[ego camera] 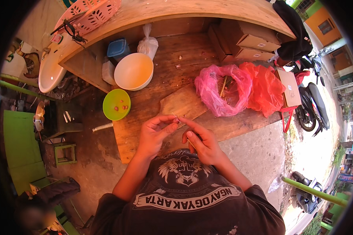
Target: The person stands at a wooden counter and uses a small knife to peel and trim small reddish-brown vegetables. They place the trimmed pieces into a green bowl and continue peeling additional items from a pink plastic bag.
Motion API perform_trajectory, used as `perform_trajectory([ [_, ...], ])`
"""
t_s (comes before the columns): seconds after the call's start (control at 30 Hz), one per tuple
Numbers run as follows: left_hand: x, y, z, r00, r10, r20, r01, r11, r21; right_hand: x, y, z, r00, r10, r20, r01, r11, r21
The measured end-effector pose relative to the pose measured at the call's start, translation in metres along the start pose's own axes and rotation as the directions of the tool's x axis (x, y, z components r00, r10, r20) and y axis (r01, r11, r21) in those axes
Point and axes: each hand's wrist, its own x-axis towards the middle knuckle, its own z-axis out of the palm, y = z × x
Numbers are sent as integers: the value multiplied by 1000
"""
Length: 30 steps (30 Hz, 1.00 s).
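Observation:
My left hand pinches a small reddish bulb, probably a shallot, between thumb and fingertips. My right hand has its fingers curled around a thin tool, probably a small knife. Its narrow end meets the bulb, and most of it is hidden by the fingers. Beneath both hands lies a wooden cutting board. To the left, a lime green bowl holds several small reddish bulbs. An open pink plastic bag on the right contains stalks and scraps.
Behind the green bowl stand a white bowl, a blue-lidded container and a tied plastic bag. Cardboard boxes sit under the wooden shelf. A red plastic bag adjoins the pink one. Someone is partly visible at lower left.

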Motion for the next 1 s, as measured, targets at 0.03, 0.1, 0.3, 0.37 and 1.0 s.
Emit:
perform_trajectory([
  [0.03,2,1,0,1000,-2,-2,2,1000,-3,2,2,-1,1000,0,1,0,1000,27],
  [0.1,4,2,1,1000,9,13,-9,1000,8,4,7,-4,1000,5,3,-5,997,82],
  [0.3,4,1,2,1000,8,13,-8,1000,12,3,0,-4,1000,5,15,-5,1000,29],
  [0.37,3,1,3,1000,6,11,-6,1000,8,4,3,-5,1000,-4,11,4,1000,27],
  [1.0,4,6,7,999,-46,7,46,995,-85,5,8,-6,1000,23,10,-25,985,169],
])
